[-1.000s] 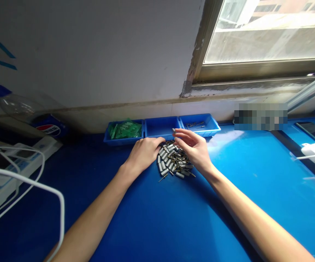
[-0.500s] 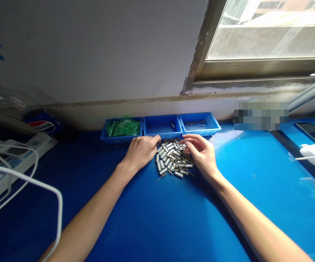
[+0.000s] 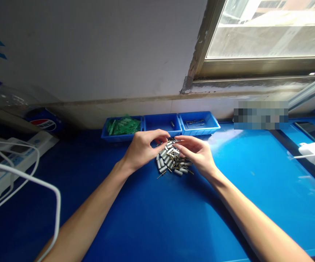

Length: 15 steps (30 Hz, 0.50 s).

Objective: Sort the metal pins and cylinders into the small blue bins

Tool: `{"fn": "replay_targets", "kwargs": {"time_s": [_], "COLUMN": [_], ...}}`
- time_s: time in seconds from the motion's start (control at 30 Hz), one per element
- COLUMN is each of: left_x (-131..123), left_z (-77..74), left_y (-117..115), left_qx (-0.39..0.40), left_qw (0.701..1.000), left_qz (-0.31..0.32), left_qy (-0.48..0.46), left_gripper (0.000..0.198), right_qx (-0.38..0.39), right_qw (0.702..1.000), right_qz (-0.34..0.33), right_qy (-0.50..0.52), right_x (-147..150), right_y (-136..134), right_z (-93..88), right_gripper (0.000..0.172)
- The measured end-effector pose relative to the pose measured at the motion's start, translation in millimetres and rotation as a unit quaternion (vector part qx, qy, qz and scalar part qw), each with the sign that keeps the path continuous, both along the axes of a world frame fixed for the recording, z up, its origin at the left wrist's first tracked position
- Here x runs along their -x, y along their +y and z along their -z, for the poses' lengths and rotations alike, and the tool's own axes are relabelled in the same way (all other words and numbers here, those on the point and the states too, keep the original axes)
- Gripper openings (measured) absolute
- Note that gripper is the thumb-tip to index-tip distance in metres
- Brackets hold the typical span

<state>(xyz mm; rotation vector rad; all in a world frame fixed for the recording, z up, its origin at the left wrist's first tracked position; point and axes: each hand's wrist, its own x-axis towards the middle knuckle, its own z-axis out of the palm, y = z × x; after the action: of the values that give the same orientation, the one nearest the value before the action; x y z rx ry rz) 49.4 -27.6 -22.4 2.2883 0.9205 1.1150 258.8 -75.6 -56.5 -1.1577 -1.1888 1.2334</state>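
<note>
My left hand is above the left side of a pile of small metal parts, thumb and fingers closed in a pinch. Facing it from the right, my right hand has its fingers curled and its thumb close to the index finger. Between both sets of fingertips is a thin metal pin, partly covered by them. The pile mixes silver six-sided sleeves with thin, brass-coloured, rivet-like pins. Beneath my right fingers, part of the pile is hidden.
Behind the pile stand three joined blue bins: the left bin holds green bags, the middle bin a small part, the right bin several pins. A bottle, power strip and white cable are left.
My left hand has moved from the pile's left edge toward my right hand and lifted slightly. My right fingers have shifted left, and the fingertips of both hands now nearly meet.
</note>
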Motion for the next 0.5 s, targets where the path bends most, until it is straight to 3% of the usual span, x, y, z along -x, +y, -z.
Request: {"fn": "replay_targets", "kwargs": {"time_s": [0.1, 0.23, 0.33, 0.43, 0.5], "left_x": [-3.3, -7.4, -8.4, -5.0, -1.2], "left_z": [0.5, 1.9, 4.4, 9.1, 13.1], "left_y": [-2.0, -4.1, -3.6, 0.7, 4.4], "left_qx": [0.003, 0.015, 0.031, 0.037, 0.028], "left_qw": [1.000, 0.999, 0.998, 0.999, 0.994], "left_qz": [0.002, 0.001, 0.016, 0.003, -0.045], "left_qy": [-0.018, -0.052, -0.056, 0.002, 0.090], "left_gripper": [0.013, 0.010, 0.010, 0.014, 0.015], "right_qx": [0.005, 0.011, 0.008, 0.002, -0.019], "right_qw": [1.000, 0.999, 0.999, 0.999, 0.997], "right_qz": [0.006, 0.001, 0.005, 0.024, 0.071], "right_qy": [0.013, 0.043, 0.040, 0.031, 0.012], "right_x": [-0.6, -3.0, -4.1, -5.3, -7.1], "right_y": [1.5, 2.9, 3.1, 4.5, 6.2], "right_z": [-0.6, -0.6, -0.4, 1.5, 3.6], "right_gripper": [0.033, 0.039, 0.030, 0.027, 0.028]}}
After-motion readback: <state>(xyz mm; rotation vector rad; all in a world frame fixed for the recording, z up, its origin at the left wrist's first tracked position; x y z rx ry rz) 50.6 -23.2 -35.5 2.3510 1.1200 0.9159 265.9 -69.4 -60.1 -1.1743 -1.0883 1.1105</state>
